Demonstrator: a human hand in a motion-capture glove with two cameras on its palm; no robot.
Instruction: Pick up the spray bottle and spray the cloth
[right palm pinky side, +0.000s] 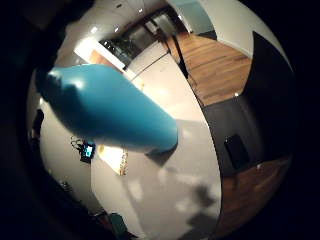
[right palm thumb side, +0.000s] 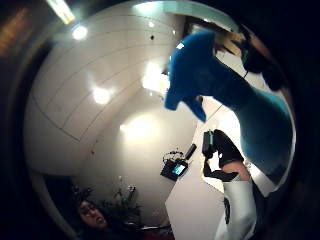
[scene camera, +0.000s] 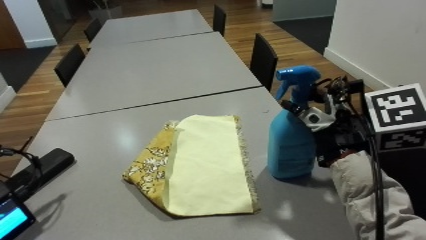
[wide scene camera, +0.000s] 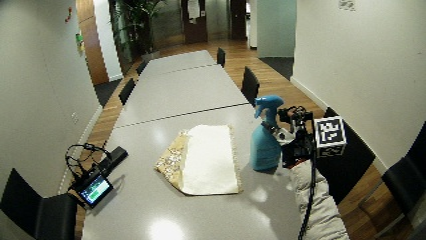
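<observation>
A blue spray bottle (scene camera: 289, 145) (wide scene camera: 265, 145) stands upright on the grey table (scene camera: 100, 150), its nozzle pointing left toward the cloth. My gloved right hand (scene camera: 333, 130) (wide scene camera: 296, 142) is at the bottle's right side, with a dark finger curled round its neck below the trigger head. The bottle's body (right palm pinky side: 110, 107) and its head (right palm thumb side: 200, 75) fill much of both palm views. A yellow cloth (scene camera: 206, 165) (wide scene camera: 203, 160) lies flat just left of the bottle, with a patterned yellow edge folded out on its left side.
A small device with a lit screen (scene camera: 10, 217) and a black box with cables (scene camera: 40, 167) sit at the table's near left corner. Black chairs (scene camera: 263, 60) line the long table's sides. A white wall (scene camera: 379, 40) rises close on the right.
</observation>
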